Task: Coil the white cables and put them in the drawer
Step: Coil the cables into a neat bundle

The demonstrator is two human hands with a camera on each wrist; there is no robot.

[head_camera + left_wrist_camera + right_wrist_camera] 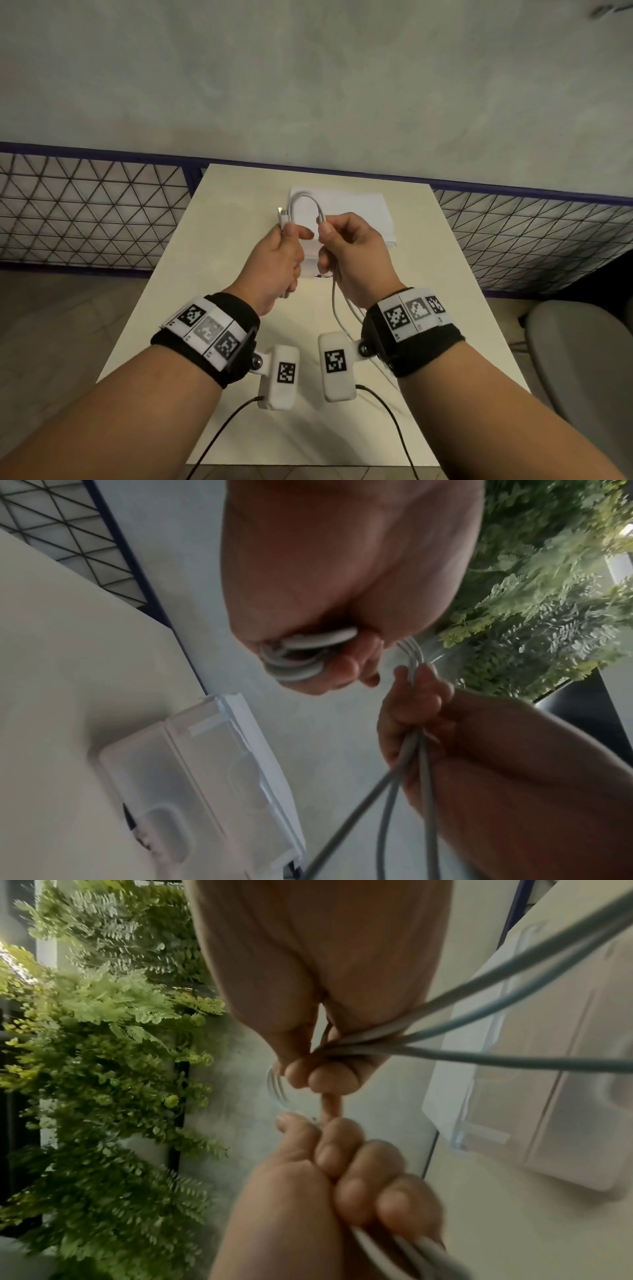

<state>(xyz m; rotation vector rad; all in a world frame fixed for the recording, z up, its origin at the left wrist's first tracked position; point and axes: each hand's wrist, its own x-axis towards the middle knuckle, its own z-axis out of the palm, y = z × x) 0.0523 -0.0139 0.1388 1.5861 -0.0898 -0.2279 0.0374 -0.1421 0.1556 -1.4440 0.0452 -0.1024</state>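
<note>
A white cable [307,202] arcs in a loop between my two hands, above a white plastic drawer box [363,212] on the table. My left hand [291,236] grips one side of the loop, and a connector [281,211] sticks up beside its thumb. The left wrist view shows several cable bends [301,660] bunched in that fist. My right hand [329,236] pinches the other side. From it, loose strands [337,301] hang down toward the table, also seen in the right wrist view [479,1004]. I cannot tell whether the drawer box [212,764] is open.
The cream table [239,394] is narrow, with floor on both sides. A mesh fence with a blue rail [85,212] runs behind it along a grey wall. A grey chair [582,359] stands at the right. Green foliage [548,588] shows in the wrist views.
</note>
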